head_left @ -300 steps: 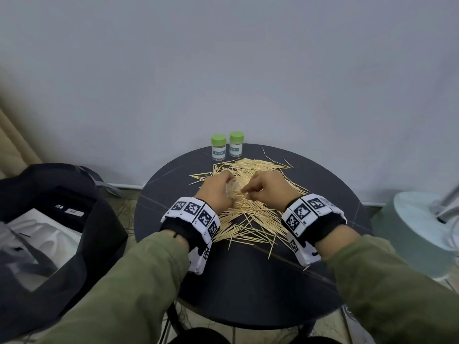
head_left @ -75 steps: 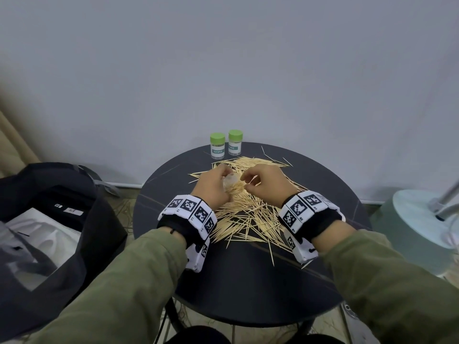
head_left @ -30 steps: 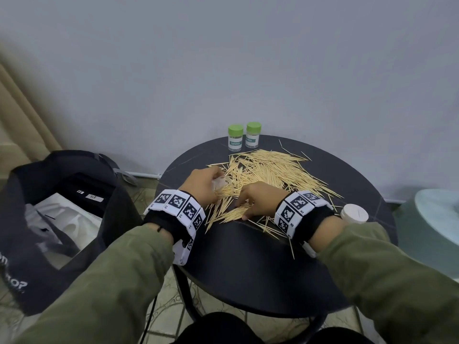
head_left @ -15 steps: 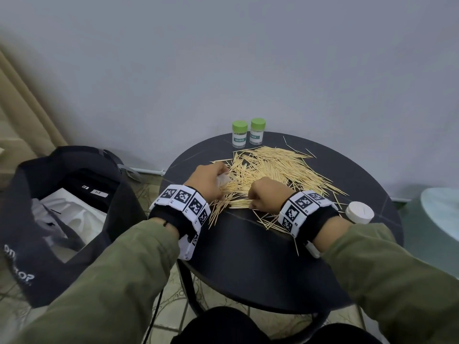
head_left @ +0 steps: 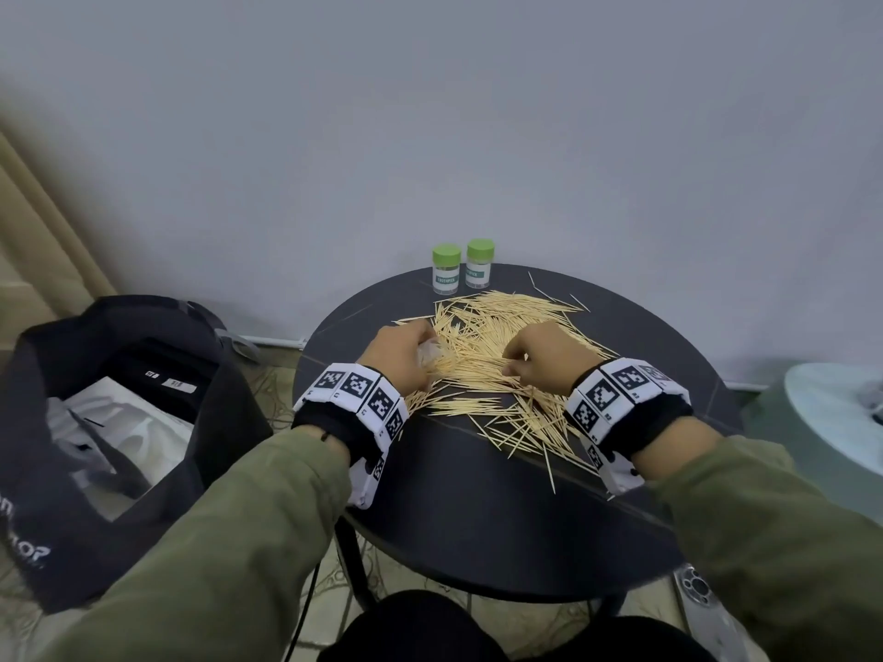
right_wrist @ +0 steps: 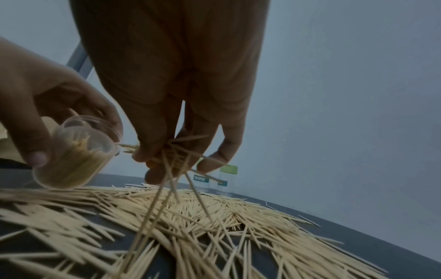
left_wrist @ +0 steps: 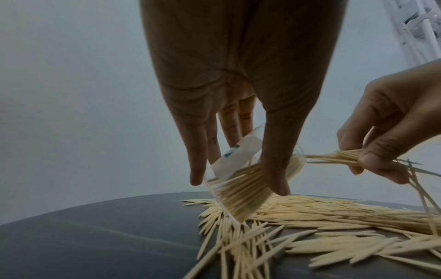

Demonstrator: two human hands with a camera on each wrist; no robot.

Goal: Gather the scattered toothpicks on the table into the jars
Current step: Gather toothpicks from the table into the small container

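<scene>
Your left hand [head_left: 400, 355] was wrapped round a clear open jar [left_wrist: 241, 181], thumb on one side and fingers on the other, holding it tilted with its mouth turned toward your right hand [head_left: 549, 360]. The jar was already partly filled with toothpicks lying along its length. Your right hand was pinched on a small bundle of toothpicks [left_wrist: 343, 158], its near ends just at the jar's mouth, not clearly inside yet.

Most of the toothpick pile [head_left: 497, 355] lay spread across the middle of the round dark bench [head_left: 478, 508], under and between your hands. Two capped jars with green lids [head_left: 462, 269] stood upright at the far edge, near the wall, and looked see-through and empty, so the job seemed well short of done.

The risk here was in the bundle — several sticks [right_wrist: 167, 192] hung crosswise and downward out of your right-hand pinch rather than lying parallel with the rest. Those strays would likely catch on the jar's rim and drop back onto the bench, or jam the others at the mouth. The jar was also tipped low; tilting it further could let the toothpicks already inside slide out. Stray sticks near the bench's front edge [head_left: 549, 475] could be swept to the floor by a sleeve.
</scene>
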